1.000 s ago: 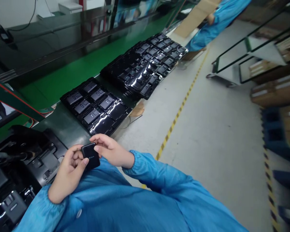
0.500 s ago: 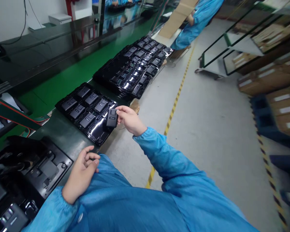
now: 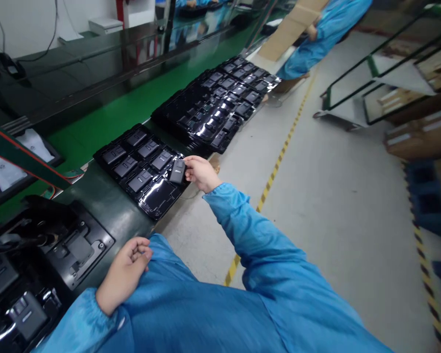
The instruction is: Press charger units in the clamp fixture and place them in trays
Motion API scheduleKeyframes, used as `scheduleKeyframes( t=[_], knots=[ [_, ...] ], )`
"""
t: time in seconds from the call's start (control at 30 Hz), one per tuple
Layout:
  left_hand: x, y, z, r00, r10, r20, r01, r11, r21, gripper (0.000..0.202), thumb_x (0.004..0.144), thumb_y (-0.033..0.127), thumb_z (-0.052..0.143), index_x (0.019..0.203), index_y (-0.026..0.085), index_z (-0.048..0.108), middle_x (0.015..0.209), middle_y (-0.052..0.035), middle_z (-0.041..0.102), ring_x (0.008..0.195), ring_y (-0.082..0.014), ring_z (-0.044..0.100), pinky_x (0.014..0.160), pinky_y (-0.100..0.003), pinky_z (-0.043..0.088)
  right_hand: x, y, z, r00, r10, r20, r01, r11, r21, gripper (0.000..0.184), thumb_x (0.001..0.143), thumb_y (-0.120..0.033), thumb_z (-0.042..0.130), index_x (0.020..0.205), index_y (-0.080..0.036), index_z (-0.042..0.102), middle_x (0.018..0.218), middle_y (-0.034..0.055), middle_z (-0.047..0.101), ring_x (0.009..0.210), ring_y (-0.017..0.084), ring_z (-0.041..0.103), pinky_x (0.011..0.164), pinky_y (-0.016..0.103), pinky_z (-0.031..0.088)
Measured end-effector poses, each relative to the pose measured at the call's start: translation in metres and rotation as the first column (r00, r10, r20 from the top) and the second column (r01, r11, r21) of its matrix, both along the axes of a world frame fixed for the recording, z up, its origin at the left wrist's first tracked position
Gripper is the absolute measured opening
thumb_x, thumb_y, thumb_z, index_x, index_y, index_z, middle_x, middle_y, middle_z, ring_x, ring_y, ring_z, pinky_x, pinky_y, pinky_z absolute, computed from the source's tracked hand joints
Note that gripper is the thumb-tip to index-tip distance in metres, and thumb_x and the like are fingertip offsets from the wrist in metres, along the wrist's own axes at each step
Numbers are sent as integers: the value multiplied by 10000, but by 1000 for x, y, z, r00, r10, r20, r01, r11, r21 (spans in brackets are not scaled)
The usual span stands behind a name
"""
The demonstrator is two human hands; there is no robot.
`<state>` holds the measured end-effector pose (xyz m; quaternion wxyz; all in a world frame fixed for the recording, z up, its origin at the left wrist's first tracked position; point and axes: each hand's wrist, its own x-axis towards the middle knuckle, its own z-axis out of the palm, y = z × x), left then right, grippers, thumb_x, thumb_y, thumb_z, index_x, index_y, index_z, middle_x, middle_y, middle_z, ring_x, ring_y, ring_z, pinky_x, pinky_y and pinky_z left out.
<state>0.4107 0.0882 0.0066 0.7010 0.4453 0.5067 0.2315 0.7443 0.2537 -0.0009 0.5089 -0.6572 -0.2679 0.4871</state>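
Observation:
My right hand point(image 3: 202, 174) pinches a small dark grey battery charger point(image 3: 177, 172) by its right edge, between thumb and fingers. The charger is tilted over the right side of a glossy black moulded tray point(image 3: 158, 196); whether it touches the tray I cannot tell. Several similar chargers lie in the tray's pockets, and the front pocket shows bare plastic. Low at the left, my left hand point(image 3: 127, 272) rests near my lap and the bench edge. Its fingers are loosely curled, a little apart from the thumb, with nothing in them.
A black metal fixture point(image 3: 83, 247) sits on the bench at left, with more chargers point(image 3: 27, 314) beside it. Stacked filled trays point(image 3: 213, 108) lie farther along. A co-worker's blue sleeve point(image 3: 329, 37) and cardboard point(image 3: 292, 29) are beyond. A trolley point(image 3: 382, 83) stands on the right.
My right hand has carried the charger slightly up the view, and it now leans over the tray's right side. My left hand has sunk a little and its fingers have curled more.

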Motion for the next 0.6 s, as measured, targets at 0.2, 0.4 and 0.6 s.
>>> scheduleKeyframes(
  t=[0.2,0.4,0.6],
  knots=[
    [-13,-6,1,997,64,-32,-64,998,1,472,842,573,793,1099,185,713,910,-40,692,705,-156,626,679,-295,537,8,10,-1,987,19,162,-12,999,-47,141,862,-247,654,966,-196,573,640,-48,558,467,96,555,454,208,505],
    [-32,-13,6,995,82,-59,-82,997,3,567,851,657,760,1144,173,708,985,-73,710,730,-166,635,688,-304,535,15,9,-4,877,159,454,-105,984,-142,114,912,-252,597,997,-179,617,587,-29,561,483,134,577,501,234,486],
    [-52,-24,12,985,128,-114,-128,992,14,580,840,669,780,1160,188,733,1027,-99,751,820,-202,676,763,-333,583,31,8,-2,545,310,779,-223,949,-222,88,852,-198,663,903,-170,729,823,59,714,794,191,648,801,292,508]
  ],
)
